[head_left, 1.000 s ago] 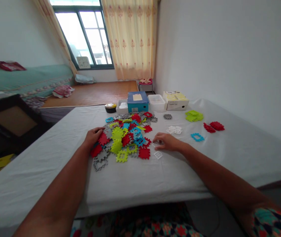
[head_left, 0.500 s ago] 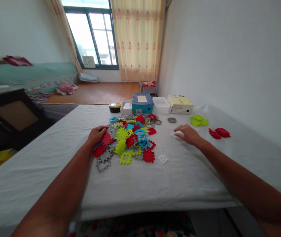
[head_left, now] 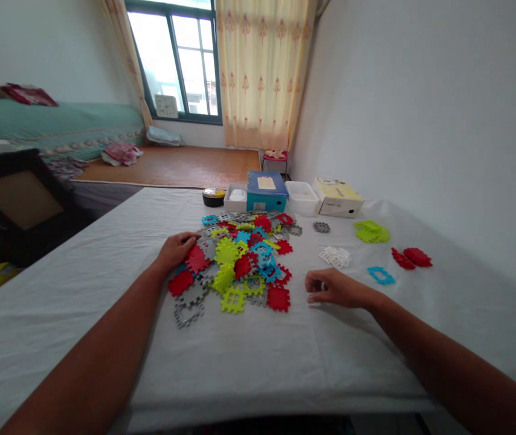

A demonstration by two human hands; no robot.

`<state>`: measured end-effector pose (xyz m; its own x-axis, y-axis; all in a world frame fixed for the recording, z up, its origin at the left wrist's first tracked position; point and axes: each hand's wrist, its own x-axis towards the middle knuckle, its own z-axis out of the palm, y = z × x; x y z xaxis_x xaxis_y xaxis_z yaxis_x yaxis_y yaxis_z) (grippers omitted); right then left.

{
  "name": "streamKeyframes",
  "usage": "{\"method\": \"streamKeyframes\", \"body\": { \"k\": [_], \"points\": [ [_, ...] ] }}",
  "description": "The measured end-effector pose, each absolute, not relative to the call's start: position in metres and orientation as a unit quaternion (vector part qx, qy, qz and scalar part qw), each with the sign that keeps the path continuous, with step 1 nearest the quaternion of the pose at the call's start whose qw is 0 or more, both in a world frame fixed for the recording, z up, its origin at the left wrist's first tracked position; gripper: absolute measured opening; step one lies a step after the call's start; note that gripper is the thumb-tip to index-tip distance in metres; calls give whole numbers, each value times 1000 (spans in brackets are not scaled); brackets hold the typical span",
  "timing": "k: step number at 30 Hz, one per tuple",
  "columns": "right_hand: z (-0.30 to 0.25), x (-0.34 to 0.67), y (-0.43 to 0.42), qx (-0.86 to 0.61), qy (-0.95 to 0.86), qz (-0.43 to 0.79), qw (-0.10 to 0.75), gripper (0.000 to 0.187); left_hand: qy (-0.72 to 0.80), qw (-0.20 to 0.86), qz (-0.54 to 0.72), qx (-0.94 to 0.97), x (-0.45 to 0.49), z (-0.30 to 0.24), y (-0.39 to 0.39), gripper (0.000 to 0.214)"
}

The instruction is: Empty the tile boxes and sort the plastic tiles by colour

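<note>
My left hand [head_left: 179,249] rests against the left side of a heap of toothed plastic building tiles, its fingers loosely bent and touching the pile beside a red tile [head_left: 197,258]. No piece shows in its grasp. My right hand [head_left: 330,286] is low over the cloth, right of the heap, with thumb and fingers pinched on a small white window-grid piece [head_left: 313,299], mostly hidden by the fingers. Just beyond this hand lies a small group of white grid pieces [head_left: 335,257]. Several red, lime, blue and grey tiles overlap in the heap, including a lime one [head_left: 233,299].
On the right lie lime tiles [head_left: 371,231], red tiles [head_left: 418,257], a blue frame [head_left: 380,275] and grey pieces [head_left: 321,227]. A blue box [head_left: 267,192], a clear tub [head_left: 302,198], a yellow-white box [head_left: 338,198] and a round tin [head_left: 213,197] line the back.
My right hand has moved from the white pieces toward me and slightly left, closing on the lone white grid piece. The blue frame is now uncovered. My left hand stays by the heap.
</note>
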<state>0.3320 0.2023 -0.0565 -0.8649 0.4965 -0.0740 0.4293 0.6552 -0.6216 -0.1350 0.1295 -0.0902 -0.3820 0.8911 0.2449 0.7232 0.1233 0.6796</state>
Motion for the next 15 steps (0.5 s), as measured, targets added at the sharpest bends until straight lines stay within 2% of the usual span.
{"method": "streamKeyframes", "body": {
  "k": [2, 7, 11, 15],
  "points": [
    [-53, 341, 222, -285, -912, 287, 72, 19, 738, 111, 381, 545, -136, -91, 131, 50],
    [-50, 337, 268, -363, -920, 66, 131, 21, 738, 107, 372, 552, -139, -93, 133, 47],
    [-56, 290, 272, -336, -937, 52, 73, 28, 734, 115, 372, 557, -137, -91, 129, 49],
    [-64, 247, 263, -399, -917, -7, 8, 53, 742, 121, 362, 551, -134, -86, 124, 51]
  ]
}}
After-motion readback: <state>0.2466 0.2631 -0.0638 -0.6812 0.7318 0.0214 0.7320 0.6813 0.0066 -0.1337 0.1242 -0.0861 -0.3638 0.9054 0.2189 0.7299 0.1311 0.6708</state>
